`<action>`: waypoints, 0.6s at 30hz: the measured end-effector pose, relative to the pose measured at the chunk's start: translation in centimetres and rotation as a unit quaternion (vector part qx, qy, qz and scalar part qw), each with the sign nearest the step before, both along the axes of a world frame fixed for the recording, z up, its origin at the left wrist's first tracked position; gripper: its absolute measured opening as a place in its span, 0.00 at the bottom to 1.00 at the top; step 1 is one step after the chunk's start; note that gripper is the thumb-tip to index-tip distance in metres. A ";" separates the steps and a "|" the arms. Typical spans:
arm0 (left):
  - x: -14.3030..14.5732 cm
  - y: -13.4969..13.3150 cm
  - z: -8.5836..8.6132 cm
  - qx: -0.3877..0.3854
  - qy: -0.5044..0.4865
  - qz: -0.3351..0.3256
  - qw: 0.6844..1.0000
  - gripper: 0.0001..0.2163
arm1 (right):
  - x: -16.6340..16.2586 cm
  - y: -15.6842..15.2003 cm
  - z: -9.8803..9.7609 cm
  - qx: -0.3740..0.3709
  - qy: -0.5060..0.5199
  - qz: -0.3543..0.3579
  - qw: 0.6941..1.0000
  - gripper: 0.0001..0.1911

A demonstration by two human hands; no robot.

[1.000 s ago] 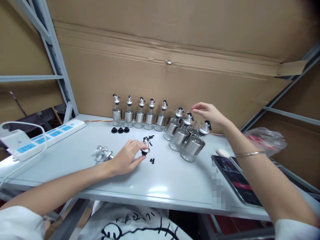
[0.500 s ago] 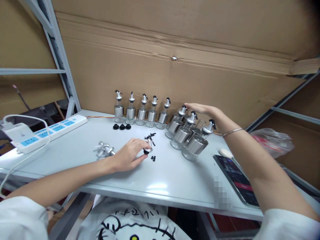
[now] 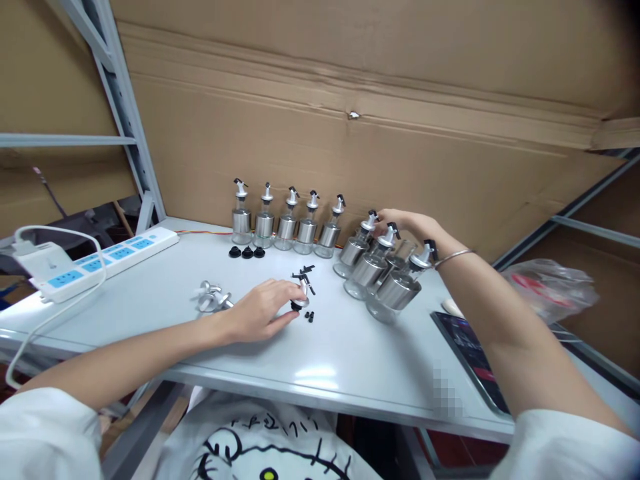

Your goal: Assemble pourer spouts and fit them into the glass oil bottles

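Observation:
My left hand (image 3: 267,307) rests near the table's middle, thumb and fingers closed on a silver pour spout (image 3: 300,303) with a black ringed stopper. Black lever pieces (image 3: 304,273) lie just beyond it, and several small black caps (image 3: 309,317) sit to its right. My right hand (image 3: 403,221) reaches behind the right-hand group of oil bottles; its fingers are hidden behind a spout-topped bottle (image 3: 367,270). In front stands another glass-and-steel oil bottle (image 3: 397,290). An open-necked bottle (image 3: 404,250), without a spout, shows partly between them.
A row of spout-topped oil bottles (image 3: 287,230) stands along the cardboard wall. Black stoppers (image 3: 247,253) lie before it. Loose silver spout parts (image 3: 213,298) are left of my left hand. A power strip (image 3: 115,263) lies far left; a phone (image 3: 470,353) and plastic bag (image 3: 550,290) are right.
My right hand has sunk lower behind the right-hand bottles, and its fingers have gone further out of sight. My left hand keeps its hold on the pour spout. The view has shifted slightly.

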State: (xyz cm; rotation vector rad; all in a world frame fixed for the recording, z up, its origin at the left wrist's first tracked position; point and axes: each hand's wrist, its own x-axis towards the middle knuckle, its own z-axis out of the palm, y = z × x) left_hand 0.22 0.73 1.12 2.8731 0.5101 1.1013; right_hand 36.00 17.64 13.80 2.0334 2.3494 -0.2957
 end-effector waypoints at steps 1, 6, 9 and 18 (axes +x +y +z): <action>0.0 0.0 0.0 -0.001 0.002 -0.001 1.000 0.09 | 0.0 0.0 0.0 0.006 -0.005 0.000 1.000 0.05; 0.0 0.0 0.1 -0.009 0.003 0.012 1.000 0.08 | 0.0 0.0 0.2 0.067 -0.020 -0.013 0.997 0.05; 0.0 -0.1 0.1 -0.005 -0.006 0.011 1.000 0.08 | 0.4 -0.4 0.9 0.097 -0.010 -0.038 0.995 0.09; 0.0 0.0 0.1 -0.003 -0.012 0.000 1.000 0.09 | 1.5 -5.6 8.2 0.244 -0.088 -0.070 0.963 0.14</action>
